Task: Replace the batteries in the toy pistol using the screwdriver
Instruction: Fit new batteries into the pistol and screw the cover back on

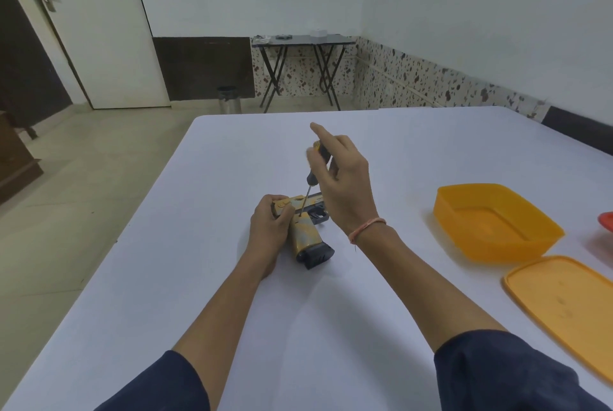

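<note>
A white-covered tabletop [199, 278] fills the near part of the scene. At its right side stands an open orange plastic rectangular container [497, 248], with its flat orange lid [564, 304] lying nearer, just beside it. A red object [606, 220] shows at the far right edge, too cut off to identify.

The orange and dark-blue toy pistol [305, 238] lies on its side at the middle of the tabletop, well left of the container, with its grip pointing toward the near edge. The person's left hand [268, 228] grips it at the rear, fingers curled round the body to pin it down. The right hand [341, 185] is raised above it, fingers wrapped round the handle of a black-and-yellow screwdriver [311, 180], the index finger stretched out straight. The thumb side is blurred.

The screwdriver stands almost upright, its thin metal tip set on the side of the pistol at the top of the grip, just beside the left hand's fingers.

The step in hand looks like turning a screw on the battery cover, probably loosening it, since no batteries are in sight. Next, the tool should stay seated and upright while it turns, with the left hand holding the pistol firm. The freed screw would then need catching, perhaps in the container.
</note>
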